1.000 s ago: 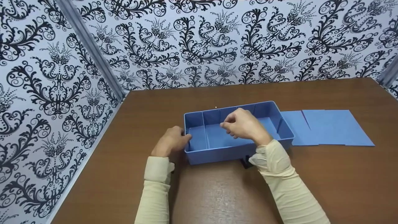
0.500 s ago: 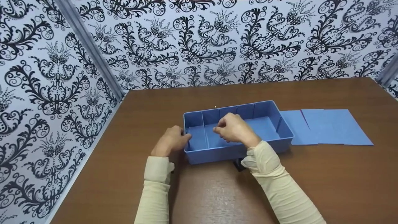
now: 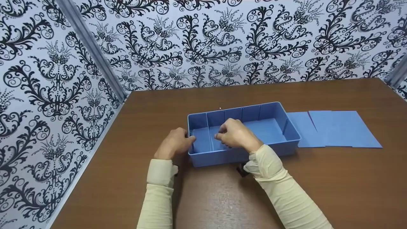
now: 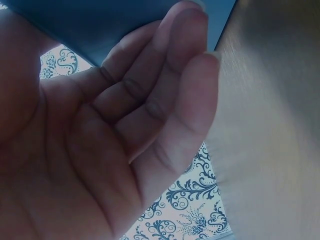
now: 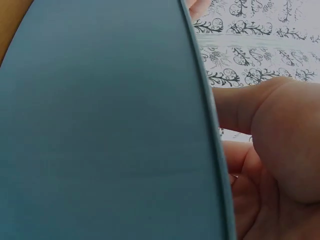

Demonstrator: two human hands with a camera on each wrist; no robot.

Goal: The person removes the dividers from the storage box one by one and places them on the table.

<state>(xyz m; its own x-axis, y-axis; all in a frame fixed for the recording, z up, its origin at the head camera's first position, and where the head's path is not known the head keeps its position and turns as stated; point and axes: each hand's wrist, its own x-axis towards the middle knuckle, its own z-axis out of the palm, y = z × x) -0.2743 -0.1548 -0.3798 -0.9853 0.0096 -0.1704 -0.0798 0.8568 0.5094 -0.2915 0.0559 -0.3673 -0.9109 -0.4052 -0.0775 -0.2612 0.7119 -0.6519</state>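
A long blue plastic box (image 3: 241, 156) sits on the brown table in the head view. A thin upright divider (image 3: 210, 135) crosses it near its left end. My left hand (image 3: 175, 141) grips the left end wall, thumb inside and fingers outside; the left wrist view shows those fingers (image 4: 192, 95) curved beside the blue wall. Over the middle of the box, right of the divider, is my right hand (image 3: 237, 135) with its fingers curled. No held thing shows there. In the right wrist view the box's front wall (image 5: 115, 120) hides the right fingertips.
Flat blue panels (image 3: 346, 128) lie overlapping on the table (image 3: 210, 200), right of the box. Patterned walls (image 3: 216, 44) rise behind and at the left. A tiny white speck (image 3: 220, 108) is behind the box. A dark wrist camera (image 3: 242, 170) hangs under the right wrist.
My right hand has moved left and lower over the box, closer to the divider. The left hand keeps its hold on the end wall, and the box stays in place.
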